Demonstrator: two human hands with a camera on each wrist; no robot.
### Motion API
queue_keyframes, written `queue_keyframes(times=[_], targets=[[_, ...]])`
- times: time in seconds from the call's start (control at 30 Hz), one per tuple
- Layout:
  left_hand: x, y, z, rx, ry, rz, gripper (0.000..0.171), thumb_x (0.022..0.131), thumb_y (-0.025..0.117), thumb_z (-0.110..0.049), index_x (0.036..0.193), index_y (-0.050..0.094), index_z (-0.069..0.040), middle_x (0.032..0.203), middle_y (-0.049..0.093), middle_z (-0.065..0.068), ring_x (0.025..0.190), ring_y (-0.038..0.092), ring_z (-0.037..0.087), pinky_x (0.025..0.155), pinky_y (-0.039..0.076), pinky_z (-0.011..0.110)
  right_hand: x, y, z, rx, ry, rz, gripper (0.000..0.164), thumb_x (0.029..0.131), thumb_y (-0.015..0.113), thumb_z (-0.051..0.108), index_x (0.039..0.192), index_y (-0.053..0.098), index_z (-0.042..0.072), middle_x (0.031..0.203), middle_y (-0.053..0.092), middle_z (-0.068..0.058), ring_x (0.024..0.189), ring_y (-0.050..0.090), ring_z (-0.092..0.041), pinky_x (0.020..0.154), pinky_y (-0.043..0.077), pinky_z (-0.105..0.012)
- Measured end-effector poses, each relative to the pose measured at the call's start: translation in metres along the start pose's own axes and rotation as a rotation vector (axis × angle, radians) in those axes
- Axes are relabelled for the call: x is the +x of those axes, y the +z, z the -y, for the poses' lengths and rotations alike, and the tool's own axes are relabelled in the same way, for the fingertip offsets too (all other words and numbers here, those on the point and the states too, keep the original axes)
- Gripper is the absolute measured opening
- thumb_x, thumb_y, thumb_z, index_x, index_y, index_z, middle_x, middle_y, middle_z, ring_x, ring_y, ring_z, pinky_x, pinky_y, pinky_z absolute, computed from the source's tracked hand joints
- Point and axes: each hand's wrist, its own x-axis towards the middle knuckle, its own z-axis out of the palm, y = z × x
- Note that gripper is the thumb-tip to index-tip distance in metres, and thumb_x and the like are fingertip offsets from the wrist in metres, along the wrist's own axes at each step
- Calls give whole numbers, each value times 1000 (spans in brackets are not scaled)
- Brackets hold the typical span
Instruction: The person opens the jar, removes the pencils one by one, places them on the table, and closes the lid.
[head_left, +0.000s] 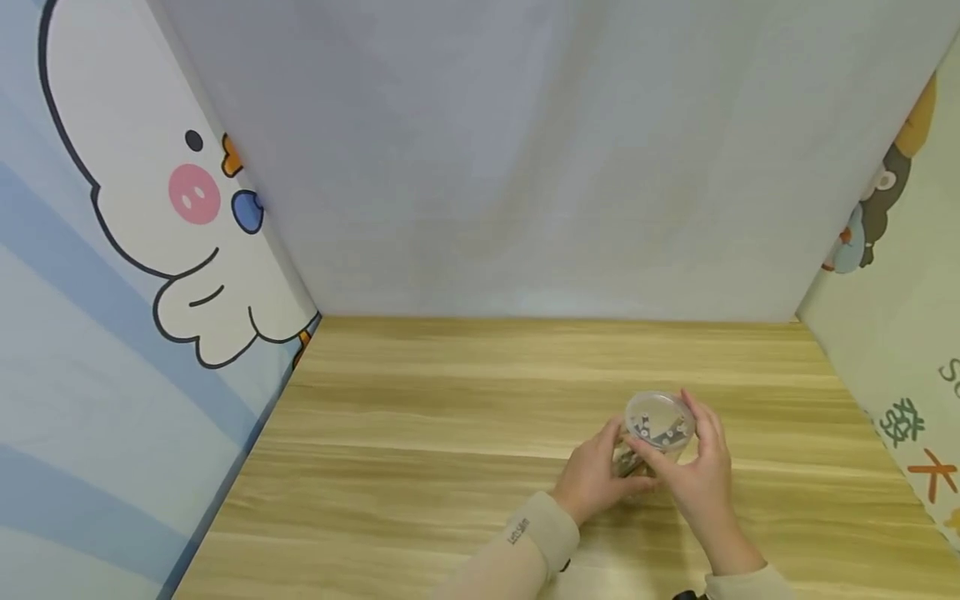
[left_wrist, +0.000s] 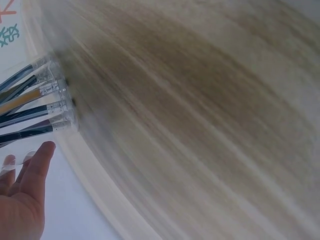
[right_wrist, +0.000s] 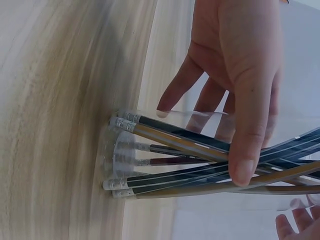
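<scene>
A clear round container (head_left: pixel 660 402) of pencils stands upright on the wooden table, toward the right in the head view. Pencil ends show through its round top. My left hand (head_left: pixel 592 477) grips the lower body, with the thumb at the near side. Around the top rim, my right hand (head_left: pixel 701 479) holds on with thumb and fingers. Dark and yellow-brown pencils (right_wrist: pixel 175 179) fill the container in the right wrist view, their white eraser ends down near the table. Some fingertips of the right hand (right_wrist: pixel 300 222) appear there at lower right. Pencils (left_wrist: pixel 32 97) also show in the left wrist view.
The wood-grain table (head_left: pixel 420 400) reaches a plain pale back wall (head_left: pixel 487 167). A blue-and-white wall (head_left: pixel 127 333) with a cartoon duck is on the left. On the right stands a pale green wall (head_left: pixel 885 333) with printed figures and characters.
</scene>
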Motion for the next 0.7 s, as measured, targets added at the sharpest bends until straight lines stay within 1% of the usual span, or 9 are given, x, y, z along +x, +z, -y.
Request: queue_keyframes(times=[0.07,0.17,0.27,0.37,0.4,0.5,0.6,0.63,0.7], targets=[[1,-1,0,3,1,1,87,80,78,-44,150,29,-32,145,53,-8,133,53,16,109,48,37,1,0,0,6,22,-10,95,71,85,0,151,35,3,147,45,-16,126,41,-7,117,26,-56],[1,-1,1,0,0,6,87,80,79,-43,150,28,-34,145,53,-8,132,53,16,109,48,37,2,-3,0,24,66,14,94,73,84,-2,152,34,6,148,46,-14,120,42,2,115,29,-47],[1,-1,1,-14,3,10,87,80,80,-42,149,28,-36,146,53,-8,132,53,17,109,48,38,3,-7,-2,74,80,56,93,75,81,-3,153,31,6,149,47,-7,120,41,7,120,22,-53],[1,1,2,-27,8,12,88,80,80,-40,150,27,-38,147,52,-9,133,53,17,109,48,39,5,-12,-6,147,57,113,90,77,78,-6,153,30,4,145,48,9,122,38,11,121,11,-64],[1,1,2,-26,10,10,88,80,80,-41,150,26,-38,146,52,-9,132,53,16,108,49,39,6,-13,-8,159,45,134,89,78,77,-7,153,30,4,143,47,16,124,37,12,123,10,-61],[1,1,2,-26,13,7,89,80,81,-40,150,27,-36,146,52,-8,132,54,16,108,49,38,9,-17,-12,208,-18,191,85,79,72,-12,152,31,2,139,45,26,127,37,12,126,16,-33],[2,1,3,-12,15,2,89,79,81,-42,150,27,-35,146,53,-7,130,56,17,107,50,36,13,-19,-15,293,-90,241,83,79,67,-18,151,33,0,139,49,24,129,41,10,110,26,-6],[2,1,3,-11,15,2,89,79,81,-42,150,28,-34,146,53,-7,129,56,17,107,50,36,15,-20,-16,336,-114,260,82,78,66,-21,151,34,0,139,51,22,129,43,8,105,29,-4],[2,0,3,-10,14,2,89,79,81,-43,150,28,-33,146,53,-7,128,57,17,106,51,36,18,-21,-17,420,-149,305,81,77,62,-24,150,35,-1,139,55,18,129,46,3,102,31,-7]])
